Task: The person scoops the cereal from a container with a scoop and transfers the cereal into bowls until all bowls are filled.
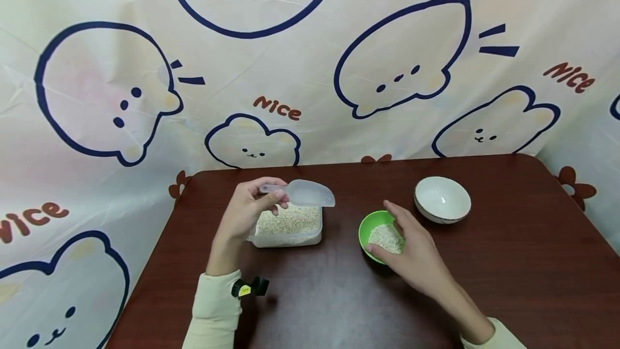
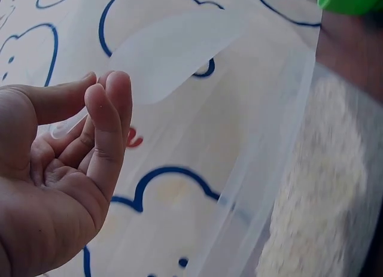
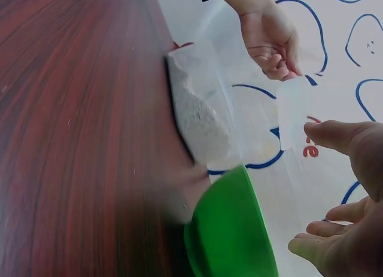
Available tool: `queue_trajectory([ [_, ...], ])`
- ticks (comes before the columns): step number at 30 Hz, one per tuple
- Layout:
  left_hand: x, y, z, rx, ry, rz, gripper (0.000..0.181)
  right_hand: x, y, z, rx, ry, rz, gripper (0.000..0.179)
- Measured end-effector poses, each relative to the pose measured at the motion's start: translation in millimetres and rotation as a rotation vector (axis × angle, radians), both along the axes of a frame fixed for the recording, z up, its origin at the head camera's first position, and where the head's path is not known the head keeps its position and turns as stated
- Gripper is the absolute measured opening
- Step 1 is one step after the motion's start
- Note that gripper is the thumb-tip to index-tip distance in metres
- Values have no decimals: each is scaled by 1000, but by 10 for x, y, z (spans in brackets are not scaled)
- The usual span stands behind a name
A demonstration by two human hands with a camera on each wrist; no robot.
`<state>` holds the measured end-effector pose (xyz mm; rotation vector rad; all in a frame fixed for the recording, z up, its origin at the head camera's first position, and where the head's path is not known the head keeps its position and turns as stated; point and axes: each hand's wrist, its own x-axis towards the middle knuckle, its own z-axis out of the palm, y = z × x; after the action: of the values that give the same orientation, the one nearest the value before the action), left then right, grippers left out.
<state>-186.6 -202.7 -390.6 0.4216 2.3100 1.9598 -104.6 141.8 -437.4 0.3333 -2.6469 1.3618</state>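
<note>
My left hand (image 1: 249,209) pinches the handle of a translucent plastic scoop (image 1: 310,194) between thumb and fingers. The scoop is held above a clear plastic container (image 1: 286,240) of pale oat-like grain (image 1: 288,220). In the left wrist view the scoop's bowl (image 2: 173,55) looks bare. A green bowl (image 1: 364,226) with some of the same grain (image 1: 386,238) stands to the right of the container. Over its right side my right hand (image 1: 416,252) is spread, thumb and fingers apart. In the right wrist view that hand (image 3: 353,193) shows a gap from the green bowl (image 3: 233,229).
A white bowl (image 1: 442,198) with a dark rim stands behind and right of the green bowl. All of it is on a dark brown wooden table (image 1: 329,306). A cloth printed with cartoon figures (image 1: 310,69) hangs behind the table.
</note>
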Motion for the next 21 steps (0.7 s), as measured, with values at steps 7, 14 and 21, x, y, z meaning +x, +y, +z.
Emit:
queue_trajectory([
  [7,57,-312,-24,-81,-11,101,25,-66,-199,-18,-33,-16,51,92],
  [14,98,-570,-84,-126,-29,158,26,-97,-386,-21,-14,-39,85,93],
  [21,94,-734,-154,-168,-39,190,27,-121,-571,-26,-36,-95,110,93],
])
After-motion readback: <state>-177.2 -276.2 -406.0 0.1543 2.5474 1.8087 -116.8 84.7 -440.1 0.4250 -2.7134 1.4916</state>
